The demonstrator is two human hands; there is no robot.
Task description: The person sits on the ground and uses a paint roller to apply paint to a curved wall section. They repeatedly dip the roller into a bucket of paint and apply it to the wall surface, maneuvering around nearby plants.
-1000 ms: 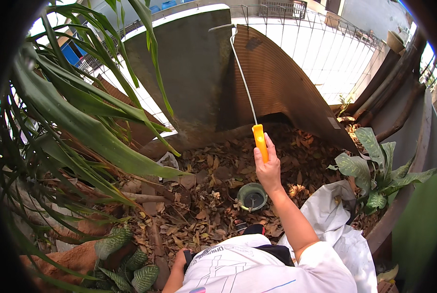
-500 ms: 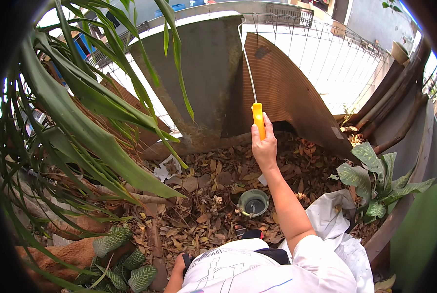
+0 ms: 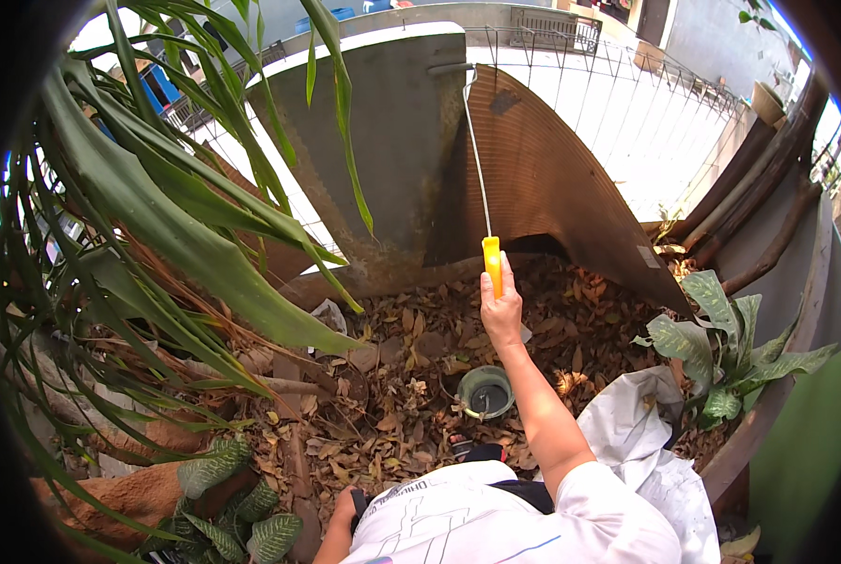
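My right hand point(image 3: 501, 308) grips the yellow handle of a paint roller point(image 3: 493, 263), arm stretched forward. From the handle a thin metal rod rises to the grey roller sleeve, which lies against the upper right part of a grey wall panel point(image 3: 364, 141). Whether the sleeve presses on the panel is hard to judge. My left hand point(image 3: 344, 509) is low beside my shirt, close to a small black item; its fingers are mostly hidden. Below my right forearm a grey-green bucket point(image 3: 501, 376) with dark contents stands among dry leaves.
A brown corrugated sheet point(image 3: 543, 160) leans right of the panel, before a wire fence point(image 3: 608, 94). Long green leaves point(image 3: 186, 244) hang in from the left. A broad-leaved plant point(image 3: 721, 343) and a white sheet point(image 3: 637, 423) are at the right. Dry leaves cover the ground.
My right hand has drawn the paint roller down and toward me. The roller's sleeve, at the panel's top edge before, is now lower on its face.
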